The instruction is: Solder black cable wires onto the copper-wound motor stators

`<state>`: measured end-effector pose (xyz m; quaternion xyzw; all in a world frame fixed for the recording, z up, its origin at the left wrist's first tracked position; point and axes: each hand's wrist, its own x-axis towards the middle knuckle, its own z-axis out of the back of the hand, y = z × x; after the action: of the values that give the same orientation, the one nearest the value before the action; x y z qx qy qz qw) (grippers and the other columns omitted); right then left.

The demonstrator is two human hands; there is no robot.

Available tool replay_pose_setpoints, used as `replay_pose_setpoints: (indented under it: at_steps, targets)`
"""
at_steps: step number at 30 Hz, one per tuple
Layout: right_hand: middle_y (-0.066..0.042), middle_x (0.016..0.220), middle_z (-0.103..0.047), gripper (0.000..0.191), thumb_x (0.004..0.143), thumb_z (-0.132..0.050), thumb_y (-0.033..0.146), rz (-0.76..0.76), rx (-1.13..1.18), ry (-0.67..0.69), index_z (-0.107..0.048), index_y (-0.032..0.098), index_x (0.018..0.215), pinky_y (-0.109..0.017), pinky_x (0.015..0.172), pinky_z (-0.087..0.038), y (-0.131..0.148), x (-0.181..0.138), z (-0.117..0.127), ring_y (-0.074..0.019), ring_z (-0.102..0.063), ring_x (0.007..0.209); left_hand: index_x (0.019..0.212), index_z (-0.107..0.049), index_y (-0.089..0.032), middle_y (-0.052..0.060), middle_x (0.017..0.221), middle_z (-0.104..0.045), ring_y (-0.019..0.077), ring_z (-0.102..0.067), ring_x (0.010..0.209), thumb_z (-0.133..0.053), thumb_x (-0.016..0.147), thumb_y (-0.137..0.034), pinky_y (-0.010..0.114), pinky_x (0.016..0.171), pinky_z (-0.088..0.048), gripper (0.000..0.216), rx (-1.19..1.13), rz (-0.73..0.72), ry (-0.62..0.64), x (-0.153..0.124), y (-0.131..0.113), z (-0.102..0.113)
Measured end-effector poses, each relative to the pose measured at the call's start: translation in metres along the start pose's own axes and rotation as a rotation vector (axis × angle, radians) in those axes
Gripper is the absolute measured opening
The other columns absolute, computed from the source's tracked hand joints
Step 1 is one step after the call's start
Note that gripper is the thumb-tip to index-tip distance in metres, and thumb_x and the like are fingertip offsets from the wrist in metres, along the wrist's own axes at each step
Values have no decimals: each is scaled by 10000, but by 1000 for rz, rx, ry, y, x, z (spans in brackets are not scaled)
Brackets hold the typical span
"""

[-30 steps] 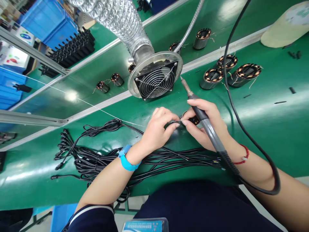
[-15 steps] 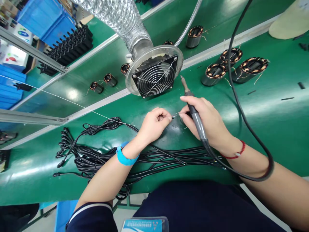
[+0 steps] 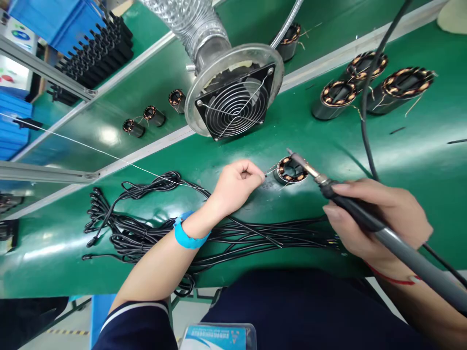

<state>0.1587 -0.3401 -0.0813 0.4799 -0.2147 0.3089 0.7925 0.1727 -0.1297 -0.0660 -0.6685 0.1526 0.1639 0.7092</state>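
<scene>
My right hand [image 3: 383,218] grips a soldering iron [image 3: 350,204] by its dark handle. The iron's tip reaches over a small motor stator [image 3: 286,177] with copper windings, standing on the green bench. To the left of that stator, my left hand [image 3: 239,184] is closed in a pinch on a thin wire [image 3: 270,171] that runs to the windings. A dark bit shows at these fingertips; whether it is a sleeve or a cable end I cannot tell. A thin pale strand [image 3: 127,164] stretches from the upper left toward my left wrist.
Black cables [image 3: 146,238] lie bundled beneath and beside my left forearm. A fan [image 3: 237,109] on a foil duct [image 3: 193,29] hangs ahead. More stators [image 3: 333,99] stand at the back right, others [image 3: 153,115] behind the rail. Blue bins [image 3: 51,24] are upper left.
My right hand has moved right and toward me, swinging the iron's tip down over the stator, which now shows. Those right fingers have left the wire; my left hand stays nearly in place.
</scene>
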Motion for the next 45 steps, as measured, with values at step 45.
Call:
replay_pose_setpoints:
  at_steps: [45]
  targets:
    - [-30, 1112, -719, 420, 931, -514, 236, -134, -164, 309, -484, 291, 1346, -424, 836, -545, 11, 37, -8, -252, -671, 1019, 627, -564, -157, -70, 510, -493, 40, -405, 478, -600, 679, -119, 192, 490, -309, 73, -9, -9, 14, 0, -2, -1]
